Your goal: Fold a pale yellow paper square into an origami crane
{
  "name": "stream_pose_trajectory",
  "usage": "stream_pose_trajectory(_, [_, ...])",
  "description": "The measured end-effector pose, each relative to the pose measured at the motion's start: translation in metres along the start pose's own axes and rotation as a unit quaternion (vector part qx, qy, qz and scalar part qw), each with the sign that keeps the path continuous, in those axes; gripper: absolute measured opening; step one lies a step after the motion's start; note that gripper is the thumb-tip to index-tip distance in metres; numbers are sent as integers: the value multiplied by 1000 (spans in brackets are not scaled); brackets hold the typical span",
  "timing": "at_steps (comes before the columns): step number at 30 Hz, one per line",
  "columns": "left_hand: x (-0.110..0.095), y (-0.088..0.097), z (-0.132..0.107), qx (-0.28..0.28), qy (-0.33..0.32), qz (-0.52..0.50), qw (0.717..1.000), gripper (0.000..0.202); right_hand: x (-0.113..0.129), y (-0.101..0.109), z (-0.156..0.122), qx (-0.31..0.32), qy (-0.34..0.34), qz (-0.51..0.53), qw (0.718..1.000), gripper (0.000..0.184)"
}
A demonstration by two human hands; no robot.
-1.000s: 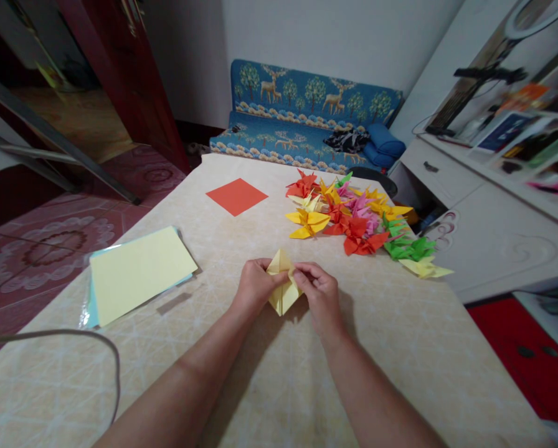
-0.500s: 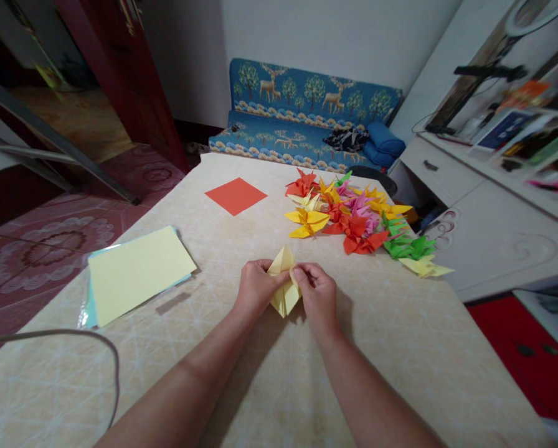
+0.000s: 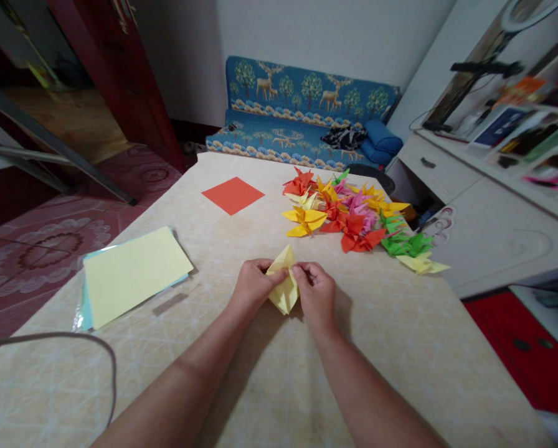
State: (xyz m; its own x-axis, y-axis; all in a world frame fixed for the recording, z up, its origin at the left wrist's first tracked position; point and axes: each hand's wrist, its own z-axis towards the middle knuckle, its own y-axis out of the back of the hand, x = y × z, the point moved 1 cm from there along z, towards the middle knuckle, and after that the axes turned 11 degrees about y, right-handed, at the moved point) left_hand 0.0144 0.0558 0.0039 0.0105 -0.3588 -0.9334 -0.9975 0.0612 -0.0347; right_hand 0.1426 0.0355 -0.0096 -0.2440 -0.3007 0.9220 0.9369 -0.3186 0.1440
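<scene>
A pale yellow piece of folded origami paper [image 3: 285, 296], roughly diamond-shaped with creases down its middle, is held between both hands above the table. My left hand [image 3: 256, 280] grips its left side, the thumb lying across the front. On the right edge, my right hand [image 3: 317, 287] pinches the paper between thumb and fingers. The fingers behind the paper are partly hidden. Beyond the hands, a yellow paper crane [image 3: 304, 221] lies at the near edge of a group of folded cranes.
Red, orange, pink and green cranes [image 3: 354, 211] crowd the table's far right. A flat red paper square [image 3: 233, 195] lies at the far left. Nearer left are a stack of pale yellow sheets [image 3: 136, 277] and a grey cable [image 3: 113, 367]. A blue patterned sofa [image 3: 279, 134] stands behind the table [image 3: 279, 386].
The left thumb has shifted slightly off the paper's middle, and the lower flaps look closer together. Both hands stay in nearly the same place. The whole view has shifted a little.
</scene>
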Motion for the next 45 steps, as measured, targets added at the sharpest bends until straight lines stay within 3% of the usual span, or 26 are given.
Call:
stream_pose_trajectory(8, [1, -4, -1, 37, 3, -12, 999, 27, -2, 1, 1, -36, 0, -18, 999, 17])
stream_pose_trajectory(20, [-3, -6, -4, 41, 15, -40, 998, 31, -2, 0, 1, -47, 17, -16, 999, 12])
stream_pose_trajectory(31, [-3, -6, -3, 41, 44, -57, 997, 34, 13, 2, 0, -38, 77, -1, 996, 17])
stream_pose_trajectory(40, [-5, -1, -3, 88, 88, -69, 990, 30, 10, 4, -2, 0, -10, 46, 999, 12])
stream_pose_trajectory(45, [-4, -1, -3, 82, 74, -35, 993, 32, 11, 4, -1, 30, 0, 41, 999, 15])
